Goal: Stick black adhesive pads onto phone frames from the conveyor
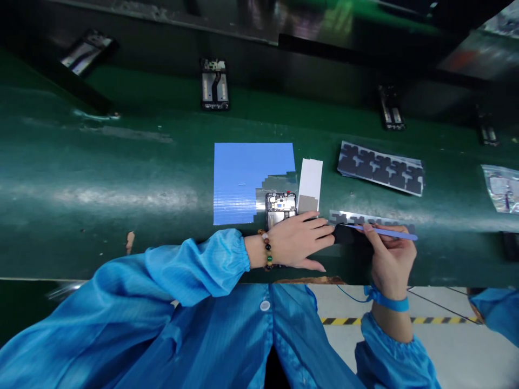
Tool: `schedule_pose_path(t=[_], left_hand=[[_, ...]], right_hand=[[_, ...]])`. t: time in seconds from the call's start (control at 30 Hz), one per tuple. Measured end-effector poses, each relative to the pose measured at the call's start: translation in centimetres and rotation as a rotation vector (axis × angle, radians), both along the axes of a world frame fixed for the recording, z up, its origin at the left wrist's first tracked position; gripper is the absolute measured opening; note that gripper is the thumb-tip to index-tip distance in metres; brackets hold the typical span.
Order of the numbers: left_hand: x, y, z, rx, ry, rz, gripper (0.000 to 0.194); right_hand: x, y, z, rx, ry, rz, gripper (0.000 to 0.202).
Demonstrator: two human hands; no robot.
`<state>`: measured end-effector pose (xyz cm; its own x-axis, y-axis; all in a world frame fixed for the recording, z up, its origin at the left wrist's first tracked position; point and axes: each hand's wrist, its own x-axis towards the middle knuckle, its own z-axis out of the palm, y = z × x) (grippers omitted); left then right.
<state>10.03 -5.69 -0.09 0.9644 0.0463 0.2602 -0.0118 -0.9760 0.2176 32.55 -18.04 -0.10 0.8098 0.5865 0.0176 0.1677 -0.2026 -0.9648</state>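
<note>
My left hand [302, 239] lies palm down with its fingers spread, over the lower part of an opened phone [281, 202] and reaching right to a dark sticker piece [343, 234]. My right hand [391, 256] pinches blue tweezers [391, 232], whose tips point left at that piece. Behind the tweezers lies a clear strip of dark die-cut stickers [357, 218]. Left of the phone is a blue sheet [251, 162] with a stepped corner; a white and grey strip [311, 181] stands between phone and stickers.
A stack of dark sticker sheets [381, 168] lies at the right. Opened phones [214, 86] sit in a row along the back. A plastic bag [503, 189] rests at the far right. Another person's blue sleeve [497, 313] shows at the right edge.
</note>
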Motion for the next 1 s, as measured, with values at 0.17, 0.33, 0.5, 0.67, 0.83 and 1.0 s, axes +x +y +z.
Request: schedule_pose_path(t=[0.17, 0.33, 0.5, 0.67, 0.83, 1.0], left_hand=[[0.1, -0.1, 0.3, -0.017, -0.004, -0.008, 0.071], [-3.0, 2.6, 1.0, -0.112, -0.046, 0.182, 0.044], [-7.8, 6.2, 1.0, -0.259, -0.066, 0.427, 0.036], [-8.8, 6.5, 0.5, -0.351, -0.066, 0.412, 0.040], [-8.6, 6.4, 0.4, -0.331, -0.067, 0.412, 0.041], [-8.8, 6.4, 0.2, -0.304, -0.064, 0.417, 0.047]], right_hand=[[0.4, 0.7, 0.2, 0.243, 0.193, -0.013, 0.037], [-1.4, 0.9, 0.7, 0.251, 0.178, -0.009, 0.036], [-6.1, 2.3, 0.8, 0.194, 0.168, 0.081, 0.038], [-10.4, 4.3, 0.6, 0.204, 0.121, 0.170, 0.035], [-12.1, 5.1, 0.4, 0.180, 0.099, 0.199, 0.035], [-12.2, 5.1, 0.1, 0.147, 0.080, 0.176, 0.034]])
